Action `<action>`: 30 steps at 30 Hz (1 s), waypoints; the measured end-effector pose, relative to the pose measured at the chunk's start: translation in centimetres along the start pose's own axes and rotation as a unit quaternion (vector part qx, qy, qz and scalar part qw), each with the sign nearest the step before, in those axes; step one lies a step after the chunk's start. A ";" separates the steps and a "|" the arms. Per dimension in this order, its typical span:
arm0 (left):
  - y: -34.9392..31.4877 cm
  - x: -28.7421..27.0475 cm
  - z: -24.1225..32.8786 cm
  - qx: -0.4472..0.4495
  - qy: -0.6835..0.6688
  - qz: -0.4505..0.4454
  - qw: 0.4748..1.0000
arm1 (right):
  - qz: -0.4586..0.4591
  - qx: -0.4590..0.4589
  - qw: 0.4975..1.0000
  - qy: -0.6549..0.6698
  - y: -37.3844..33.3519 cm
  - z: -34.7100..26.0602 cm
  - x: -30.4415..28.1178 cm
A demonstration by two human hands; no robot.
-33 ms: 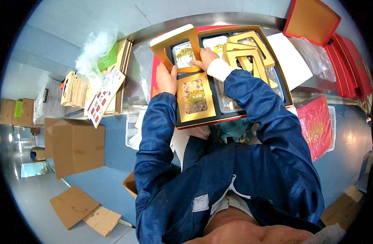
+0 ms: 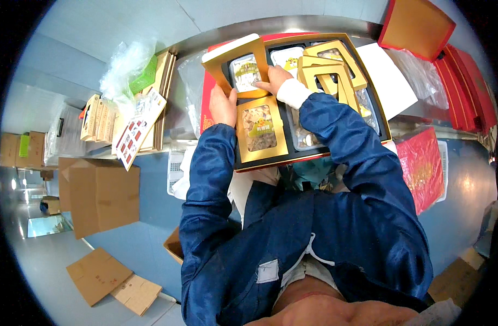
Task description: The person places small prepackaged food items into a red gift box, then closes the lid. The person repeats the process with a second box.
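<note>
A gold card frame with a window (image 2: 233, 49) stands tilted over a clear-topped pack (image 2: 245, 73) in the far left compartment of a gift box (image 2: 281, 163). My left hand (image 2: 223, 106) grips its left side, fingers closed on the card. On its right side my right hand (image 2: 278, 79) pinches the frame, the thumb reaching over the pack. Nearer me, a similar gold frame (image 2: 281, 138) lies flat around a pack of brown dried pieces (image 2: 259, 127). Several loose gold frames (image 2: 323, 70) are piled over the box's right-hand packs, partly hiding them.
White card (image 2: 387, 81) and clear plastic (image 2: 420, 76) lie right of the box, beside red boxes (image 2: 466, 89). Left stand flat boards (image 2: 164, 92), a printed sheet (image 2: 137, 130) and a green basket (image 2: 144, 76). A cardboard carton (image 2: 105, 195) is on the floor.
</note>
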State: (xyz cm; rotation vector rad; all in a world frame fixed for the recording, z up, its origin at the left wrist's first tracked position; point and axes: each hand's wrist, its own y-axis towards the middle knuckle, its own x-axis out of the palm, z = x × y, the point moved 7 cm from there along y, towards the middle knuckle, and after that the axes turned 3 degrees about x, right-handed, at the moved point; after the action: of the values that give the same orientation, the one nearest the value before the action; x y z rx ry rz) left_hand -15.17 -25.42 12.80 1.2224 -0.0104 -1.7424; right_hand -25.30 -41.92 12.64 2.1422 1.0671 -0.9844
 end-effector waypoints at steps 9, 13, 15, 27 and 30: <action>0.2 -1.9 2.0 0.051 -0.128 0.106 0.985 | 0.099 -0.082 0.988 0.082 0.8 1.8 0.2; 0.0 -0.5 0.0 0.050 -0.057 0.057 0.996 | 0.066 -0.044 0.985 0.152 0.6 1.7 0.3; -1.9 0.7 -0.5 0.022 0.030 0.006 0.999 | 0.036 -0.011 0.993 0.115 -0.3 2.2 0.8; 1.8 3.0 -1.8 -0.023 0.148 -0.113 0.982 | -0.046 0.030 0.998 -0.034 3.7 3.1 2.0; 3.6 4.0 -2.9 -0.013 0.175 -0.156 0.972 | -0.089 0.047 0.993 -0.061 4.3 3.2 2.0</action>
State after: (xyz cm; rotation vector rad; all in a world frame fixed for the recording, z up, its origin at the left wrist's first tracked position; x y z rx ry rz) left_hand -10.67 -28.74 10.26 1.5608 0.4326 -1.7573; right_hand -22.09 -45.66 9.75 2.0582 1.1883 -1.2545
